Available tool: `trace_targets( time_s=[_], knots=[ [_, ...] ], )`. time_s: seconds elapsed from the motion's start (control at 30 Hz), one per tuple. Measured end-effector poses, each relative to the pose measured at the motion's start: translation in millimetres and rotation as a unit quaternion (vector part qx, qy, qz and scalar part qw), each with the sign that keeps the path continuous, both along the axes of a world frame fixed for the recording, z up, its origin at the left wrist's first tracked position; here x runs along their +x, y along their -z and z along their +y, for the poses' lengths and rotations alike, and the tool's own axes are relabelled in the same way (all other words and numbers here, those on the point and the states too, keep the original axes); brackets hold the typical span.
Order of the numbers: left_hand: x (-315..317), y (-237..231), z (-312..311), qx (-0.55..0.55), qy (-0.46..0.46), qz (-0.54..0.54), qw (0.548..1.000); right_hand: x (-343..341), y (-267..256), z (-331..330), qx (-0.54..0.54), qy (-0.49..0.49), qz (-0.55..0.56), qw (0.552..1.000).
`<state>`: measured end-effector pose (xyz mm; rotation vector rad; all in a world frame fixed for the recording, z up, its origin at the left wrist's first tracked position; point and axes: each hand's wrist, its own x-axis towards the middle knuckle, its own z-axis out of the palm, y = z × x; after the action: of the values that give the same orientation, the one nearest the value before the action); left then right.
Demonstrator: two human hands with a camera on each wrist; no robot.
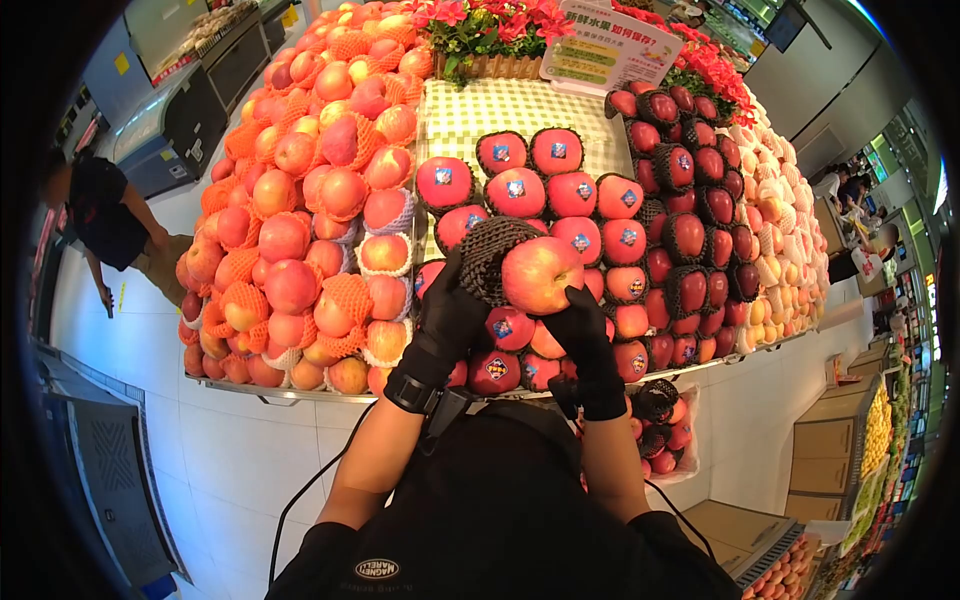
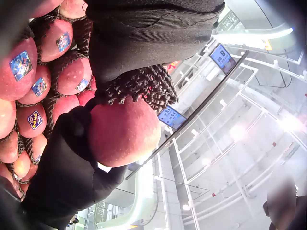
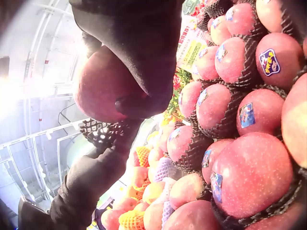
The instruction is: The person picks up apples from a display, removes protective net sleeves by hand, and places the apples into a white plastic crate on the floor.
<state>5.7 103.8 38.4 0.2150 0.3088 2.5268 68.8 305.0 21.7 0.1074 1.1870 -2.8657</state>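
Both hands wear black gloves and come together over the front of the apple display. My right hand [image 1: 582, 328] grips a large red-yellow apple [image 1: 540, 277], its thumb on the near side. A black foam net sleeve [image 1: 488, 262] is held by my left hand [image 1: 450, 312] against the apple's left side. In the left wrist view, the net [image 2: 144, 88] bunches at one end of the apple [image 2: 124, 132], whose skin is mostly bare. From the right wrist, the net [image 3: 101, 132] shows between the apple [image 3: 105, 88] and the left hand [image 3: 103, 167].
Below the hands sit rows of stickered red apples [image 1: 515, 190] in black nets. Apples in orange nets [image 1: 290, 235] pile up on the left, dark red apples [image 1: 685, 235] on the right. A sign [image 1: 610, 50] and red flowers [image 1: 490, 25] stand behind. Someone [image 1: 110, 215] is at far left.
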Motion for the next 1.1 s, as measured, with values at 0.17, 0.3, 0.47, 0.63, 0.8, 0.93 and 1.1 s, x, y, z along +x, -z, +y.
trace_targets(
  time_s=[0.17,0.3,0.47,0.63,0.8,0.93,1.1],
  knots=[
    [1,-6,0,0.056,0.038,-0.046,0.997,6,-5,-1,0.051,0.023,0.016,0.998],
    [3,-24,-5,0.08,0.057,-0.049,0.994,5,-9,-2,0.135,0.03,0.08,0.987],
    [11,-24,-11,-0.219,-0.069,0.217,0.949,-1,-32,-10,0.15,0.044,0.009,0.988],
    [8,1,-3,-0.429,-0.145,0.339,0.824,2,-55,-23,0.361,0.043,-0.001,0.932],
    [8,-12,0,-0.327,-0.117,0.216,0.912,4,-56,-13,0.271,0.016,0.027,0.962],
    [4,-15,-6,-0.486,-0.164,0.377,0.771,5,-69,-9,0.359,0.06,0.034,0.931],
    [3,-11,-6,-0.471,-0.179,0.371,0.78,3,-76,-8,0.47,0.08,0.104,0.873]
  ],
)
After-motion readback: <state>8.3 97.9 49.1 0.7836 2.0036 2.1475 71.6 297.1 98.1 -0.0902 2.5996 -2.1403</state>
